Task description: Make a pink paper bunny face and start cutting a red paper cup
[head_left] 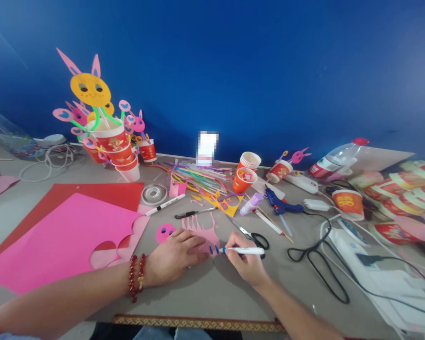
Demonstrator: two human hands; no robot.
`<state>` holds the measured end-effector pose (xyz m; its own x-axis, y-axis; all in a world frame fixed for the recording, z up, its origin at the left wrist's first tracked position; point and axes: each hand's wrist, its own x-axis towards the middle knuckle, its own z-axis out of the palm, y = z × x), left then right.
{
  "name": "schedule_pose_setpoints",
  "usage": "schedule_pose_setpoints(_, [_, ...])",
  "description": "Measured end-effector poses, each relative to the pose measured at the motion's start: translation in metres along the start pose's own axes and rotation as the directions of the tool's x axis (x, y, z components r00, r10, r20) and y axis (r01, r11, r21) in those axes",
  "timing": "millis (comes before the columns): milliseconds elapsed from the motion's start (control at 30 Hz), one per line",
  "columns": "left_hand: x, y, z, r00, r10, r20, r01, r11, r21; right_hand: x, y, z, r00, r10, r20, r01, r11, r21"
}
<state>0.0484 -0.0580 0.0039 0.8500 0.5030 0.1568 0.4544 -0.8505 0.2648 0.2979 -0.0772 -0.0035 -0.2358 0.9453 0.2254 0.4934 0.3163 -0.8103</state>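
Note:
My right hand (246, 262) is closed round a white marker (250, 250), its blue tip on a piece of light pink paper (208, 230). Small blue ovals show on the paper beside the tip. My left hand (179, 255) lies flat with fingers stretched out, pressing on the paper's left part and covering some of it. Left of those fingers is a pink paper disc (165, 232) with dark eye spots. Scissors (251, 234) with black handles lie just behind my right hand. A black pen (195, 213) and a white capped marker (165, 205) are behind the paper.
Large pink paper (63, 241) and red paper (102, 193) cover the left side. Behind stand decorated paper cups (113, 137), pipe cleaners (198, 174) and a glue stick (251, 204). At right are a blue glue gun (281, 203), its black cord and a bottle (338, 158).

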Motion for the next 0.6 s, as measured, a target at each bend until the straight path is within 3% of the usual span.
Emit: schedule_pose_setpoints(600, [0.0009, 0.0016, -0.0026, 1.0, 0.001, -0.001, -0.001, 1.0, 0.007, 0.0002, 0.0025, 0.0007, 1.0, 0.011, 0.013, -0.011, 1.0, -0.007])
